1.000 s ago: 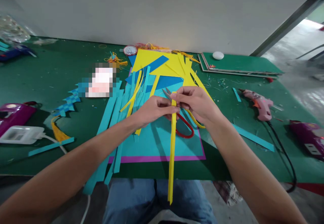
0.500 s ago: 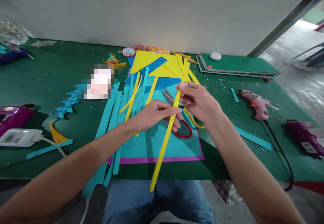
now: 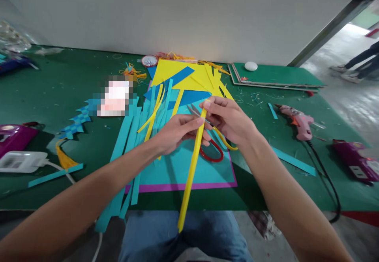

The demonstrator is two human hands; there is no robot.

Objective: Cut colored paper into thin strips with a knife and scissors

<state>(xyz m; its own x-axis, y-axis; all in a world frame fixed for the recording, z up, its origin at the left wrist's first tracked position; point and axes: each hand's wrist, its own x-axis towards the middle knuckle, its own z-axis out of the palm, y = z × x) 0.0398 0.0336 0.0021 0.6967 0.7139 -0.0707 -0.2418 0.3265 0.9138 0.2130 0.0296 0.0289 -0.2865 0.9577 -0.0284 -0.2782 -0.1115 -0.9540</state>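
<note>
Yellow strip (image 3: 191,171) pinched at its top end by both hands, over teal sheet (image 3: 183,167) at table centre.

Left hand (image 3: 174,133) closed on strip from 9 o'clock; right hand (image 3: 227,122) closed on same top end from 3 o'clock, fingertips nearly meeting. Scissors (image 3: 207,143) lying just beneath, blades toward 11 o'clock, red handle loop under right wrist. Rest of strip hanging free toward 6 o'clock, past table edge above lap. Likely trouble: crease or tear in thin paper from uneven pull between two grips; loose tail snagging on table edge; knuckles brushing open blades below. Glue gun (image 3: 297,120) at 3 o'clock, cord trailing off edge, well apart from hands. Cut teal strips (image 3: 130,143) at 9 o'clock, easily swept aside by left forearm.
</note>
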